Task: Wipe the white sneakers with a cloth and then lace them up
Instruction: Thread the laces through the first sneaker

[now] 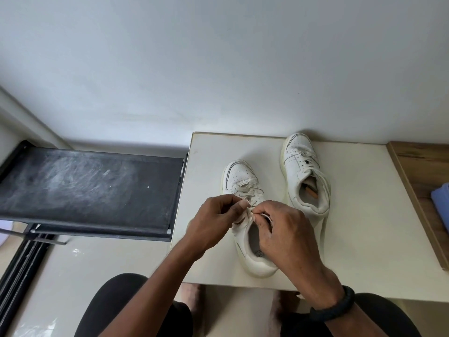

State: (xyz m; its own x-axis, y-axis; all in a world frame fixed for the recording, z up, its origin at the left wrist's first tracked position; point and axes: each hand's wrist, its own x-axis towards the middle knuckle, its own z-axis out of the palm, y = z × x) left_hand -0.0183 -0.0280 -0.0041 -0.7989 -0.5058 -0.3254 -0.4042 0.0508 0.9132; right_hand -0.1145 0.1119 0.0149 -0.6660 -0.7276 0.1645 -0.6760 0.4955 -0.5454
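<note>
White laces (250,190) are lying between our left hand (213,222) and our right hand (284,232) in the middle of the frame. We are pinching one lace end with each hand. The near sneaker (239,176) is pointing its toe up the frame, heel toward us, just under both hands.

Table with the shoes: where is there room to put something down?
The table is bare on its right, between the far sneaker and the wooden board. A narrower bare strip lies left of the near sneaker. The middle is crowded: left hand and right hand pinch that sneaker's laces.
</note>
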